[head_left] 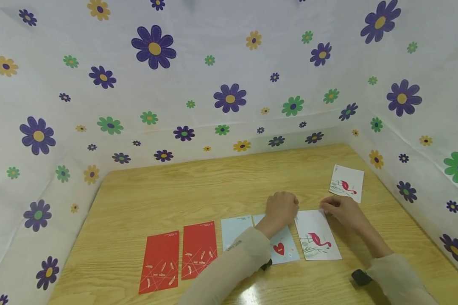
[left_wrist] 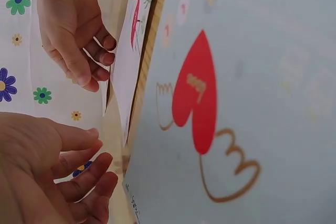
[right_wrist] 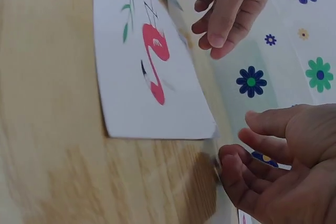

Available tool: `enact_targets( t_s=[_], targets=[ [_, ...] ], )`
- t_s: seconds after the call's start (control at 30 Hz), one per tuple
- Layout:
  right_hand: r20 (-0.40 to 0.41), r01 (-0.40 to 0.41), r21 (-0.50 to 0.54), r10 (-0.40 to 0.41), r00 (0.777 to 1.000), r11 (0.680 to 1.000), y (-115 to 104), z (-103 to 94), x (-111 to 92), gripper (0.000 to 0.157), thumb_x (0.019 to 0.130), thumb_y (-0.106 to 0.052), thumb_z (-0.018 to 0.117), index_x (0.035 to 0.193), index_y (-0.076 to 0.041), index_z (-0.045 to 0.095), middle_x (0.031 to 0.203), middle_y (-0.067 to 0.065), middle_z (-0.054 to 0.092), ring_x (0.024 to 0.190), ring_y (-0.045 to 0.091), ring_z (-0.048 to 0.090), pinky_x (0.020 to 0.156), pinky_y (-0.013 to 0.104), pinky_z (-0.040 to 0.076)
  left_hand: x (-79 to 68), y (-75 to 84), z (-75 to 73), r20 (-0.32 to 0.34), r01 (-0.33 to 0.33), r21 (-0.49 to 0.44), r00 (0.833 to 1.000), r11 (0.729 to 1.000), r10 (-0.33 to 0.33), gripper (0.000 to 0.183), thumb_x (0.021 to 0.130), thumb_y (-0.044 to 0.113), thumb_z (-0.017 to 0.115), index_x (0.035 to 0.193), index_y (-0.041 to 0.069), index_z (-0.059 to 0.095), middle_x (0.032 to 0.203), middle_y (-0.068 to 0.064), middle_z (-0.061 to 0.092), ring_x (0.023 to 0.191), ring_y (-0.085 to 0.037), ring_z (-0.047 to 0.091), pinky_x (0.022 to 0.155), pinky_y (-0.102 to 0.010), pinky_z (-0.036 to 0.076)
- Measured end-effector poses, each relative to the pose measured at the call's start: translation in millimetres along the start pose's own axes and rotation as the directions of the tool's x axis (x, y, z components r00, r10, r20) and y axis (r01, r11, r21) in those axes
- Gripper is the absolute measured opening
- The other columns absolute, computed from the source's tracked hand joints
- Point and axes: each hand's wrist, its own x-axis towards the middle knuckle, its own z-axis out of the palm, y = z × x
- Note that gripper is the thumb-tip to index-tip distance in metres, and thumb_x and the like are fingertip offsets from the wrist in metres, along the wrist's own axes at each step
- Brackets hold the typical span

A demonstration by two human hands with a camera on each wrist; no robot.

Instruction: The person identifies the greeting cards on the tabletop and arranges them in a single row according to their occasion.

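A white flamingo card lies flat on the table, at the right end of a row of cards. By its far left corner is my left hand, fingers loosely bent, with nothing between them in the left wrist view. My right hand is at the card's far right corner; the right wrist view shows its relaxed fingers close to that corner without a pinch. Whether any fingertip touches the card, I cannot tell. Left of it, a light blue heart card is partly hidden by my left forearm.
Another light blue card is mostly covered by my left sleeve. Farther left lie two red cards, one nearer and one beside it. A second flamingo card lies at the back right. Flower-printed curtains enclose the wooden table.
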Motion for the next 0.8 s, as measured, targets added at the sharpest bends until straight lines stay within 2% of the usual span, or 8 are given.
enact_targets(
  t_s=[0.13,0.23,0.37,0.5,0.6,0.67,0.8],
  targets=[
    [-0.079,-0.010,0.042,0.013,0.997,0.999,3.7,-9.3,-1.2,0.043,0.107,-0.025,0.059,0.129,0.011,0.061,0.110,0.025,0.070,0.086,0.029,0.068,0.066,0.027,0.056,4.2,1.2,0.9,-0.009,-0.022,-0.050,1.000,0.998,0.021,0.016,0.100,0.027,0.070,0.110,0.021,0.080,0.110,0.010,0.076,0.102,-0.012,0.070,0.084,-0.027,0.051],
    [-0.149,-0.019,0.023,0.022,0.989,1.000,8.3,-18.6,-0.4,0.047,0.108,-0.026,0.056,0.134,0.013,0.056,0.119,0.032,0.065,0.095,0.036,0.067,0.066,0.022,0.054,7.0,2.8,0.3,-0.021,-0.055,-0.067,0.998,0.996,0.054,0.019,0.101,0.026,0.068,0.116,0.019,0.078,0.113,0.008,0.075,0.104,-0.012,0.069,0.086,-0.027,0.051],
    [-0.209,-0.086,-0.019,0.080,0.975,0.996,17.6,-31.9,4.6,0.055,0.108,-0.031,0.054,0.139,0.015,0.050,0.126,0.036,0.059,0.103,0.042,0.062,0.068,0.022,0.050,10.5,6.4,-1.7,-0.043,-0.108,-0.095,0.994,0.990,0.105,0.024,0.102,0.025,0.068,0.122,0.014,0.075,0.114,0.004,0.075,0.103,-0.010,0.069,0.084,-0.024,0.052],
    [-0.232,-0.137,-0.028,0.127,0.964,0.990,28.0,-44.3,13.3,0.060,0.109,-0.031,0.051,0.142,0.019,0.044,0.133,0.041,0.052,0.112,0.052,0.057,0.080,0.044,0.056,14.3,10.9,-3.2,-0.037,-0.118,-0.165,0.993,0.979,0.113,0.031,0.102,0.025,0.068,0.130,0.011,0.071,0.118,0.002,0.073,0.106,-0.008,0.068,0.085,-0.020,0.052],
    [-0.230,-0.186,-0.021,0.176,0.957,0.982,35.6,-52.9,21.7,0.065,0.109,-0.032,0.049,0.144,0.022,0.037,0.140,0.044,0.044,0.123,0.058,0.048,0.096,0.063,0.049,16.5,14.6,-3.9,-0.011,-0.101,-0.219,0.995,0.971,0.101,0.035,0.103,0.025,0.067,0.134,0.010,0.068,0.122,0.000,0.071,0.110,-0.009,0.066,0.090,-0.021,0.051],
    [-0.222,-0.220,-0.006,0.213,0.952,0.976,39.8,-58.4,27.8,0.068,0.109,-0.033,0.048,0.146,0.022,0.032,0.145,0.044,0.039,0.130,0.061,0.041,0.104,0.068,0.040,17.5,17.2,-3.9,0.005,-0.087,-0.236,0.996,0.968,0.091,0.037,0.103,0.026,0.066,0.136,0.011,0.066,0.123,0.000,0.071,0.111,-0.009,0.065,0.091,-0.021,0.051],
    [-0.190,-0.284,0.003,0.279,0.941,0.959,45.1,-68.7,38.9,0.076,0.109,-0.038,0.047,0.150,0.021,0.023,0.152,0.044,0.028,0.138,0.062,0.030,0.110,0.070,0.030,18.5,21.2,-3.4,0.017,-0.076,-0.231,0.996,0.970,0.082,0.038,0.103,0.027,0.066,0.137,0.011,0.065,0.122,0.001,0.070,0.110,-0.009,0.066,0.090,-0.020,0.051]
  ],
)
